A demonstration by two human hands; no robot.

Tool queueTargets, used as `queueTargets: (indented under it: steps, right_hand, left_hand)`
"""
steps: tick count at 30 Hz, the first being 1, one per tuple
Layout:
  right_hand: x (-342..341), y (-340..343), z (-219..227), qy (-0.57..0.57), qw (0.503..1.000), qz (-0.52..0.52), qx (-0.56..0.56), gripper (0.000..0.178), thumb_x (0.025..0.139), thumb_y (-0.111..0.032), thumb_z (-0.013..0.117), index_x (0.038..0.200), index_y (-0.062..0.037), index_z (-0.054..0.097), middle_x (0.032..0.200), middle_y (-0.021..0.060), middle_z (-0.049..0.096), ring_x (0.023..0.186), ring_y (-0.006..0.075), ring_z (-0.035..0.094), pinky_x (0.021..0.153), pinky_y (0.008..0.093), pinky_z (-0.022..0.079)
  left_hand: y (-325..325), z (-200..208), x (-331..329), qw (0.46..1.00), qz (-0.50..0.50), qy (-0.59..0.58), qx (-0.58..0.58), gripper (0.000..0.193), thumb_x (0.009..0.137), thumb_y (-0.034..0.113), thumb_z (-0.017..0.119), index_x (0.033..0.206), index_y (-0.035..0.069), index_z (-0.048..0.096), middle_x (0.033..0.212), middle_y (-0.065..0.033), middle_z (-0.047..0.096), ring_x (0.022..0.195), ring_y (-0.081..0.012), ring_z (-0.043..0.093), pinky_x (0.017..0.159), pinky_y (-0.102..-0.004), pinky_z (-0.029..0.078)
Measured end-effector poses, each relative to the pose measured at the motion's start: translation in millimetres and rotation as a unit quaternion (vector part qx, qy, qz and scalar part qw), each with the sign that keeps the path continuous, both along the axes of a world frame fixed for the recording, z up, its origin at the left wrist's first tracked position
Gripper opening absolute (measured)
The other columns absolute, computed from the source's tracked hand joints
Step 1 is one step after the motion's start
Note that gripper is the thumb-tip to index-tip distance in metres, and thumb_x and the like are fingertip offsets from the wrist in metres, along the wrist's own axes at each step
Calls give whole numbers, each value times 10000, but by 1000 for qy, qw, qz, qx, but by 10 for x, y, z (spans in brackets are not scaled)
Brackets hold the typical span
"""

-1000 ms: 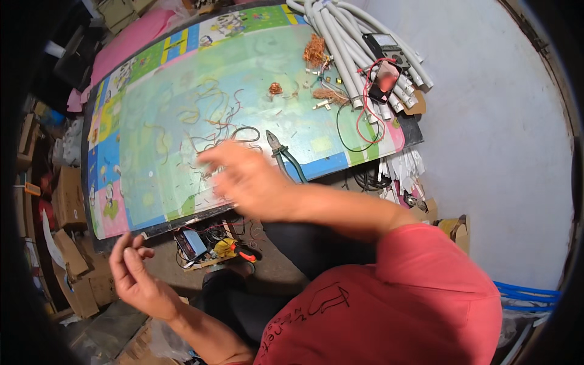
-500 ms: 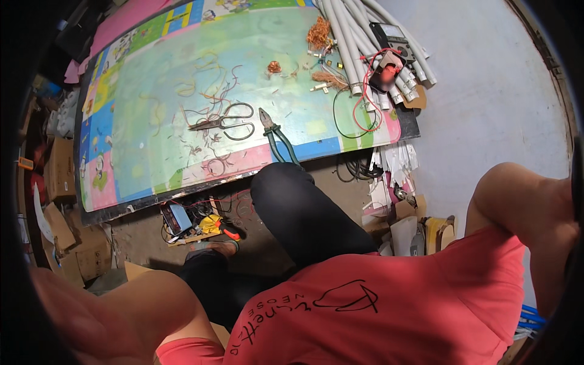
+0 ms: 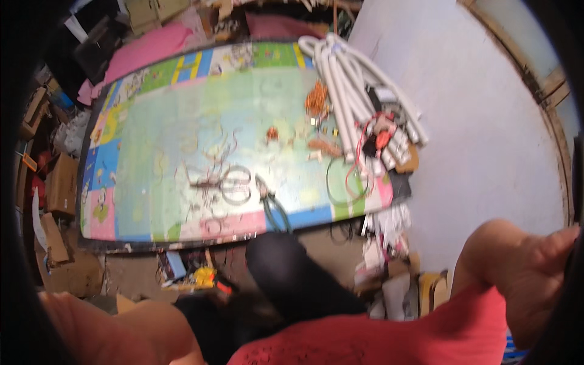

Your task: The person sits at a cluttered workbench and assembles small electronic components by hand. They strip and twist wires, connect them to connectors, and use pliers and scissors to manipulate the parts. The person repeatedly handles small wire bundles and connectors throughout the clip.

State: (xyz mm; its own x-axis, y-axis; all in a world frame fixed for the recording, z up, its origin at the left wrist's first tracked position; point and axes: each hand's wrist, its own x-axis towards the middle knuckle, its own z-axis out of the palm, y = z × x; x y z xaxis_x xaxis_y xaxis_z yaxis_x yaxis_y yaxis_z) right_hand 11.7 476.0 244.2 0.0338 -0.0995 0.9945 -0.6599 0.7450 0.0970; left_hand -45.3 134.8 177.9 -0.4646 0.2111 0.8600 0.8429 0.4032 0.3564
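Both my arms are bent and raised toward the picture's sides. My left hand (image 3: pixel 58 310) is blurred and cut by the dark left rim, its fingers hidden. At the right rim my right hand (image 3: pixel 550 252) shows only in part, and what its fingers do is unclear. Neither touches anything on the low table (image 3: pixel 152 243). Scissors (image 3: pixel 234 185) with large loop handles lie there, left of green-handled pliers (image 3: pixel 272 204). Thin wire scraps (image 3: pixel 213 152) are strewn around the scissors. A small copper wire coil (image 3: pixel 272 133) sits farther back.
White pipes (image 3: pixel 340 103), a copper wire bundle (image 3: pixel 316 97) and red and black leads (image 3: pixel 351 182) crowd the table's right side. My dark-trousered knee (image 3: pixel 277 258) is at its front edge. Cardboard boxes (image 3: pixel 61 182) stand left; yellow-and-red items (image 3: pixel 207 277) lie on the floor.
My view has tilted upward, so the table sits lower in the picture and more of the room behind it shows. Both arms stay raised; the tools lie where they were.
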Motion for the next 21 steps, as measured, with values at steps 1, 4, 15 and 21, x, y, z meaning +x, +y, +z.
queueTargets:
  steps: [1, 4, 15, 21]
  right_hand:
    - [46, 1, -61, 0, 1000, -3, 2, 278, 935, -112, 457, 1184, 2, 503, 1065, 142, 553, 881, 215, 545, 816, 346, 480]
    - [143, 7, -226, -3, 1000, -7, -14, 280, 936, -105, 464, 1193, 2, 505, 1069, 140, 550, 868, 209, 549, 805, 340, 485]
    - [57, 170, -243, -32, 999, -8, -28, 295, 940, -79, 489, 1224, -2, 509, 1085, 131, 539, 821, 190, 567, 767, 320, 502]
    - [-67, -49, -418, -87, 994, 33, -52, 305, 943, -64, 502, 1241, -3, 512, 1094, 127, 533, 796, 180, 576, 746, 310, 512]
  left_hand:
    - [49, -37, -21, 1000, 7, -4, -1, 399, 926, 156, 480, 1267, -51, 509, 1170, -195, 586, 812, -198, 589, 773, -314, 472]
    - [150, -84, -69, 1000, 20, -21, -10, 393, 927, 147, 483, 1267, -47, 508, 1170, -192, 587, 810, -198, 595, 774, -315, 477]
    - [311, -71, -241, 1000, 5, -15, 2, 371, 928, 115, 492, 1268, -33, 506, 1172, -181, 590, 803, -197, 618, 779, -316, 494]
    - [229, 152, -104, 997, 3, 40, 69, 362, 929, 97, 497, 1269, -25, 505, 1173, -175, 591, 799, -197, 631, 782, -317, 503]
